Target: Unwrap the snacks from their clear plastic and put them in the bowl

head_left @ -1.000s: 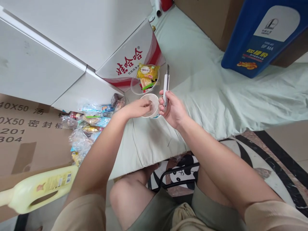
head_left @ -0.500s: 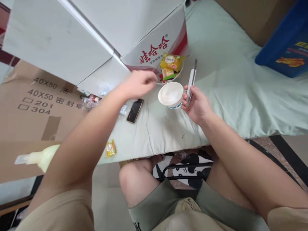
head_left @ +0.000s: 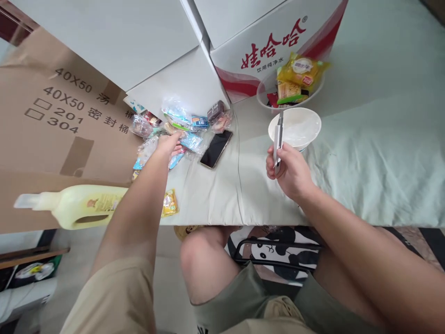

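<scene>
While clasping the slim white cutter [head_left: 278, 139] in a curled right hand [head_left: 293, 171], before the left rim of the round bowl [head_left: 313, 122], touching crinkly plastic packets [head_left: 177, 111] at left with a bent left hand [head_left: 169, 144]; cannot tell whether pinching one. Right of these, can see a glossy phone [head_left: 216, 149] on creased cloth [head_left: 215, 197].

Can't tell if the left hand [head_left: 169, 144] is actually gripping any of those snack packets [head_left: 177, 113], tbh. Right hand [head_left: 290, 170] covers part of the cutter [head_left: 279, 134], and the left forearm [head_left: 139, 199] blocks one end of the yellow bottle [head_left: 78, 204].
</scene>
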Demonstrator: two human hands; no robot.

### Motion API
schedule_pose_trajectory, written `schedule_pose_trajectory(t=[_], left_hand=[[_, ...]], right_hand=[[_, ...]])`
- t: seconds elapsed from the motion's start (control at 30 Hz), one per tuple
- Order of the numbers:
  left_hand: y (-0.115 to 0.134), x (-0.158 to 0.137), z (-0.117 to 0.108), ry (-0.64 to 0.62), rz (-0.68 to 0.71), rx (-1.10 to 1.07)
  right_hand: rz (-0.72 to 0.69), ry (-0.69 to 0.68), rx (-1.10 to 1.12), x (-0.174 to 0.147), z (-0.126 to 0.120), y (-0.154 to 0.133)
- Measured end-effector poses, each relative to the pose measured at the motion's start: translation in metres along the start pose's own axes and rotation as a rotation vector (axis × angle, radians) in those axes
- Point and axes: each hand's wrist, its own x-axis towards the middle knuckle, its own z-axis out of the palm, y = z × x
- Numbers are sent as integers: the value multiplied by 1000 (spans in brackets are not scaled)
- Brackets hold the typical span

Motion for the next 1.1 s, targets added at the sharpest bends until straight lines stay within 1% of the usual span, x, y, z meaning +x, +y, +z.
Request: schedule_pose_trajectory(t=[0.07,0.13,0.2,0.27,0.33,0.37,0.47,0.53,0.57,0.6,0.63,0.67,0.73,0.77,0.83,0.9,0.93,1.0,1.1], left_hand=[[-7,20,12,80,-47,8],[-11,35,18,183,-99,45],[-14,42,15,265,-123,93],[-16,39,3,297,-94,143],[-16,29,-14,296,-36,152],[-16,21,-23,302,-15,123],[-11,-15,-46,254,29,-111],[-8,-46,-49,207,77,-290],[-7,-64,-46,185,100,-376],[-8,-82,-39,139,96,-464],[-9,-99,-28,67,68,-549],[-10,-116,-13,-8,10,-601],[-14,-145,26,-147,-85,-644],[-16,-156,47,-200,-104,-665],[-17,-172,90,-294,-73,-725],[-16,-179,122,-411,-31,-776],[-16,-180,132,-477,-24,-795],[-17,-177,142,-593,-2,-808],[-21,-168,136,-695,74,-725]], right_hand=[[19,-16,-22,4,5,5],[31,-24,-57,8,6,7],[30,-27,-88,10,6,7],[23,-21,-97,11,3,6],[18,-13,-88,10,1,5],[17,-11,-85,9,0,4],[15,-12,-84,5,-2,3],[14,-20,-82,2,-2,3],[13,-30,-81,-1,-1,3],[10,-46,-85,-3,-1,3],[6,-67,-96,-6,-1,5],[0,-91,-115,-8,0,6],[-9,-127,-171,-13,0,10],[-14,-135,-200,-14,0,12],[-37,-130,-243,-16,-1,16],[-64,-119,-272,-16,-3,17],[-72,-119,-290,-16,-4,16],[-78,-111,-328,-14,-6,13],[-80,-78,-307,-8,-9,9]])
